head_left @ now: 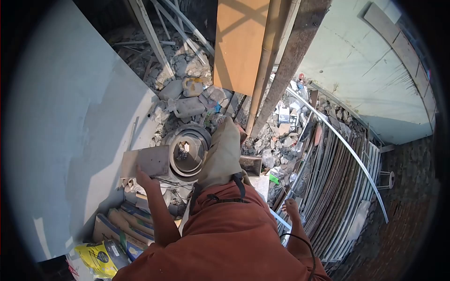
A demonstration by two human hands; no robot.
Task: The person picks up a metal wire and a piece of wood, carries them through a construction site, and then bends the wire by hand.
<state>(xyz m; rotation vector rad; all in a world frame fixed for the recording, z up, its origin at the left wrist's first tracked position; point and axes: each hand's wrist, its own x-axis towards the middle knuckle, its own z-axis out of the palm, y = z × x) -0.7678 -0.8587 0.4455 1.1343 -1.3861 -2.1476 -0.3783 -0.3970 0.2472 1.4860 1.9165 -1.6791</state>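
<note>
My left hand (145,179) is closed on the near edge of a flat grey-brown board (152,161), its fingers partly hidden by the board. The board lies level beside round grey tubs (176,171), over rubble and close to the pale wall at left. My right hand (290,207) hangs low at my right side, near a stack of long thin poles (328,173). Its fingers look curled, and whether they hold anything is too small to tell.
Dusty jugs (190,107) and broken rubble lie ahead. An orange panel (239,47) and a wooden post (293,61) stand upright in front. Cardboard boxes (112,229) and a yellow bag (101,260) sit at lower left. A white curved pipe (349,147) crosses the poles.
</note>
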